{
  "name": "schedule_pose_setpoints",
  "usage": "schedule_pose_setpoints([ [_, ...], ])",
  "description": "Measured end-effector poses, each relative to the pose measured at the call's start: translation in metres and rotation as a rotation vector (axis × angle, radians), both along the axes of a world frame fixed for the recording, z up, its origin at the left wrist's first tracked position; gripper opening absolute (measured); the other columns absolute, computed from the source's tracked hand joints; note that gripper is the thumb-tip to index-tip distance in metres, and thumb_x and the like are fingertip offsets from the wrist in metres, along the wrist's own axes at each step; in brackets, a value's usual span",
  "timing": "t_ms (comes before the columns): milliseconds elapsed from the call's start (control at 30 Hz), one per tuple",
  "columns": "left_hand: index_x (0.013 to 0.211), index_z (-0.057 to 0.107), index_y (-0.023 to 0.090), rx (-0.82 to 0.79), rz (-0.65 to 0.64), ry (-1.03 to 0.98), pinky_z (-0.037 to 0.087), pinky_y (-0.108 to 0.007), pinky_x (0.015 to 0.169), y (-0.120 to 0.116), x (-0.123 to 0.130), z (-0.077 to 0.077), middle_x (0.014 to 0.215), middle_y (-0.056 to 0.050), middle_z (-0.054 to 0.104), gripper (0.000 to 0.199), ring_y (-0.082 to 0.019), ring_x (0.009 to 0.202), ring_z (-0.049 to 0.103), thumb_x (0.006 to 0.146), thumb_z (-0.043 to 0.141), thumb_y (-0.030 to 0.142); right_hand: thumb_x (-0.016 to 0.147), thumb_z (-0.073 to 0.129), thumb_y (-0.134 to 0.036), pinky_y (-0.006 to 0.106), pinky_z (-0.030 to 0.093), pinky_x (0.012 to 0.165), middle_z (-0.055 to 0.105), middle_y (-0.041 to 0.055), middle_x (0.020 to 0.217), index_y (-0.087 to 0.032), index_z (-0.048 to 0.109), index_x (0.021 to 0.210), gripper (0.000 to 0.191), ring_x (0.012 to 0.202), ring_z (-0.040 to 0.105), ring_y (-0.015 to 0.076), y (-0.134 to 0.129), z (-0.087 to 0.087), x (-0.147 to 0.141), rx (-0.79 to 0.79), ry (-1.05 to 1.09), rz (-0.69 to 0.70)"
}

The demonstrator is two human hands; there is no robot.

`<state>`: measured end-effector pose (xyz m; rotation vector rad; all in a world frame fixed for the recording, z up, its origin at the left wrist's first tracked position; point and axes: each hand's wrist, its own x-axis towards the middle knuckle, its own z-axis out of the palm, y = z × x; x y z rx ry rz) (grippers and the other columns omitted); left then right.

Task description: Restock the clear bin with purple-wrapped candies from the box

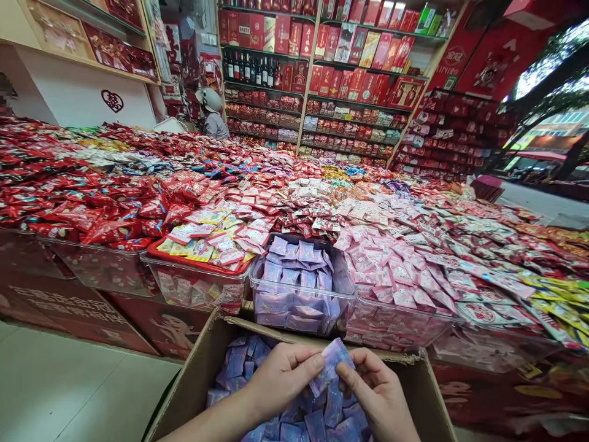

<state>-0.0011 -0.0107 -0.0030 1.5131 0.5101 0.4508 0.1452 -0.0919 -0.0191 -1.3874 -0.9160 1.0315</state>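
Observation:
A small purple candy packet (335, 361) is held between both my hands, above an open cardboard box (196, 362). My left hand (288, 376) pinches its left edge between thumb and fingers. On the other side, my right hand (375, 387) grips the packet with thumb and curled fingers. Loose purple packets (237, 362) of the same look fill the box below. Just beyond the box stands a clear plastic bin (347, 285), where similar purple packets (292, 294) are stacked in rows.
Pink packets (400, 276) heap up right of the bin; a red-rimmed bin (159, 248) with yellow and pink packets stands left. Red packets (115, 209) spread farther left. Shelves (304, 92) of boxes and bottles line the back. A person in a helmet (212, 110) is behind the display.

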Motion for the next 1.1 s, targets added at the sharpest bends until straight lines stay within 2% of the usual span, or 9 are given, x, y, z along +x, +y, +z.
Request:
schedule_pose_setpoints([
  [67, 0.081, 0.063, 0.011, 0.043, 0.015, -0.006, 0.037, -0.021, 0.057, -0.002, 0.0, 0.004, 0.066, -0.001, 0.054, 0.039, -0.013, 0.062, 0.047, 0.082, 0.041, 0.043, 0.071, 0.058, -0.037, 0.023, 0.042, 0.047, 0.052, -0.0002, 0.056, -0.018, 0.054, 0.07, 0.019, 0.05, 0.049, 0.0119, -0.001, 0.003, -0.001, 0.056, -0.132, -0.058],
  [167, 0.086, 0.063, 0.013, 0.099, 0.135, -0.057, 0.039, -0.023, 0.066, -0.005, 0.0, 0.007, 0.073, -0.002, 0.059, 0.038, -0.016, 0.072, 0.05, 0.083, 0.038, 0.042, 0.072, 0.056, -0.029, 0.029, 0.047, 0.055, 0.059, 0.0078, 0.078, -0.021, 0.053, 0.088, 0.018, 0.068, 0.057, 0.0186, -0.001, 0.005, -0.007, 0.311, -0.606, -0.193],
  [300, 0.085, 0.063, 0.013, 0.069, 0.19, -0.109, 0.039, -0.024, 0.066, -0.006, -0.001, 0.009, 0.074, -0.002, 0.059, 0.036, -0.016, 0.072, 0.051, 0.084, 0.038, 0.04, 0.067, 0.062, -0.024, 0.032, 0.05, 0.066, 0.062, 0.0127, 0.091, -0.022, 0.054, 0.093, 0.027, 0.082, 0.059, 0.023, 0.002, 0.003, -0.012, 0.686, -1.309, -0.086],
  [367, 0.085, 0.063, 0.013, -0.001, 0.171, -0.132, 0.039, -0.023, 0.063, -0.006, -0.004, 0.011, 0.075, -0.003, 0.06, 0.037, -0.015, 0.07, 0.051, 0.084, 0.038, 0.04, 0.068, 0.059, -0.017, 0.031, 0.051, 0.063, 0.064, 0.0138, 0.088, -0.018, 0.055, 0.092, 0.024, 0.077, 0.06, 0.0225, 0.004, 0.008, -0.009, 0.804, -1.484, -0.036],
  [467, 0.095, 0.059, 0.012, -0.135, 0.132, -0.234, 0.04, -0.024, 0.06, -0.007, -0.008, 0.014, 0.079, -0.006, 0.061, 0.041, -0.016, 0.071, 0.055, 0.086, 0.031, 0.042, 0.07, 0.052, -0.01, 0.027, 0.049, 0.064, 0.064, 0.014, 0.088, -0.013, 0.053, 0.091, 0.021, 0.076, 0.06, 0.0192, 0.01, 0.032, 0.003, 0.912, -1.496, 0.036],
  [600, 0.09, 0.056, 0.01, -0.203, 0.147, -0.283, 0.038, -0.023, 0.055, -0.007, -0.008, 0.008, 0.074, -0.009, 0.065, 0.042, -0.016, 0.062, 0.059, 0.086, 0.031, 0.044, 0.073, 0.05, -0.009, 0.026, 0.044, 0.073, 0.06, 0.0099, 0.093, -0.016, 0.049, 0.085, 0.014, 0.088, 0.055, 0.0164, 0.041, 0.081, 0.015, 0.781, -1.342, 0.061],
  [700, 0.086, 0.055, 0.01, -0.227, 0.169, -0.269, 0.036, -0.022, 0.052, -0.004, -0.004, 0.0, 0.071, -0.009, 0.065, 0.041, -0.014, 0.056, 0.058, 0.084, 0.034, 0.045, 0.071, 0.049, -0.008, 0.024, 0.041, 0.066, 0.058, 0.0055, 0.087, -0.018, 0.044, 0.072, 0.012, 0.076, 0.053, 0.0136, 0.088, 0.103, 0.013, 0.579, -1.271, 0.191],
  [867, 0.08, 0.054, 0.009, -0.241, 0.23, -0.257, 0.036, -0.021, 0.049, 0.004, -0.003, -0.009, 0.064, -0.009, 0.063, 0.045, -0.012, 0.051, 0.056, 0.08, 0.038, 0.051, 0.06, 0.048, -0.007, 0.022, 0.033, 0.056, 0.048, 0.0004, 0.067, -0.018, 0.04, 0.063, 0.014, 0.064, 0.043, 0.0125, 0.159, 0.097, 0.0, 0.372, -1.378, 0.541],
  [1100, 0.078, 0.056, 0.008, -0.171, 0.177, -0.114, 0.036, -0.02, 0.046, 0.005, 0.001, -0.015, 0.059, -0.008, 0.061, 0.06, -0.011, 0.047, 0.051, 0.071, 0.036, 0.065, 0.056, 0.051, -0.006, 0.022, 0.032, 0.054, 0.048, 0.0035, 0.071, -0.014, 0.049, 0.062, 0.01, 0.062, 0.042, 0.0123, 0.185, 0.077, -0.003, 0.268, -1.424, 0.731],
])
